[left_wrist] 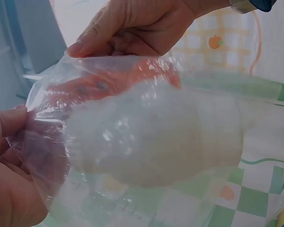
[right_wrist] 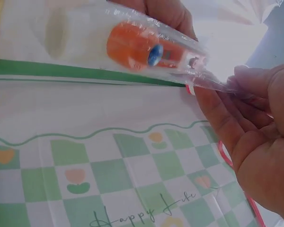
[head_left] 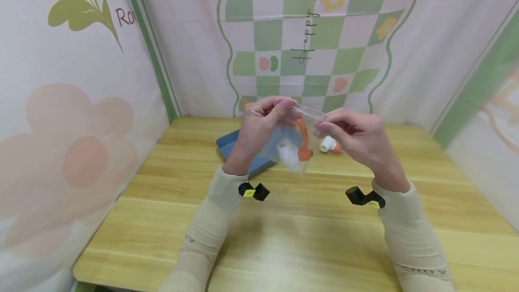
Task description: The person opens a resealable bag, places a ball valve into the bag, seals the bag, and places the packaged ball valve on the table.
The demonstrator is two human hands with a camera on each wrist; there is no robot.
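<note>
A clear plastic bag (head_left: 289, 166) hangs between both hands, its top edge stretched taut. Inside it lies a white plastic valve (left_wrist: 151, 137) with an orange handle (head_left: 302, 132), partly blurred by the film. My left hand (head_left: 263, 120) pinches one end of the bag's top edge between thumb and fingers. At the other end, my right hand (head_left: 352, 136) pinches the edge in the same way. The right wrist view shows the valve's orange part (right_wrist: 128, 47) through the film, with the right thumb (right_wrist: 255, 80) against the bag's edge.
Behind the left hand and bag, a blue tray (head_left: 227, 144) sits on the wooden table (head_left: 308, 229). A second white-and-orange valve (head_left: 327, 144) lies on the table near the right hand. Printed curtains (head_left: 194, 57) stand around the table's back and sides.
</note>
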